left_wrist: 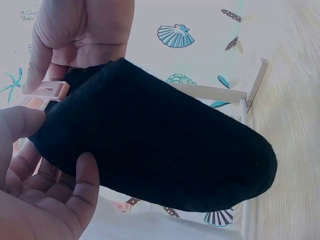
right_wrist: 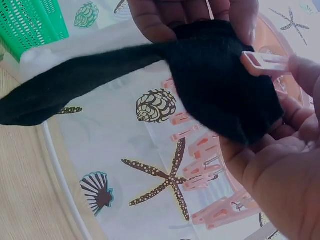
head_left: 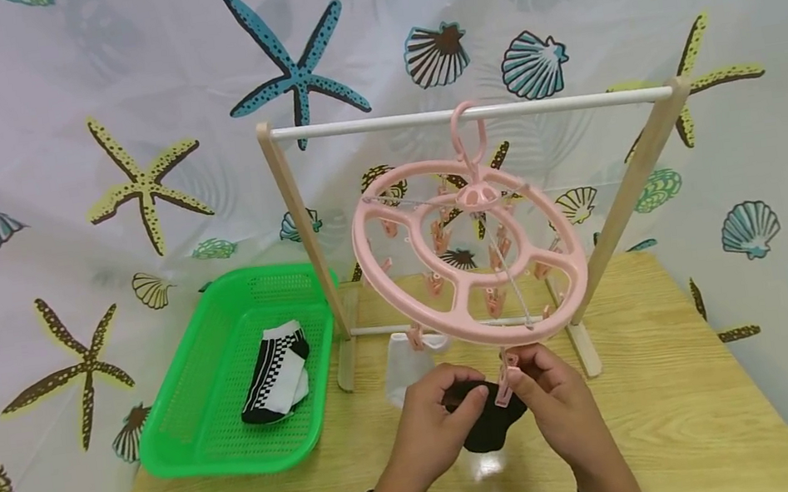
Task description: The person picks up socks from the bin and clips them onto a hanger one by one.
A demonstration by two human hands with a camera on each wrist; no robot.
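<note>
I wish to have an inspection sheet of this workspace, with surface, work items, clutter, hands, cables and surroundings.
Surface: wood-grain table.
Job's things: black sock at a pink clip of the round hanger; whether it is clamped, cannot tell. Green basket holds black-and-white patterned sockwear.
Clutter: nothing seen.
Hands: left hand holds the sock; right hand pinches the clip.
Cables: nothing seen.
Surroundings: rack bearing the hanger; shell-and-starfish backdrop behind.
</note>
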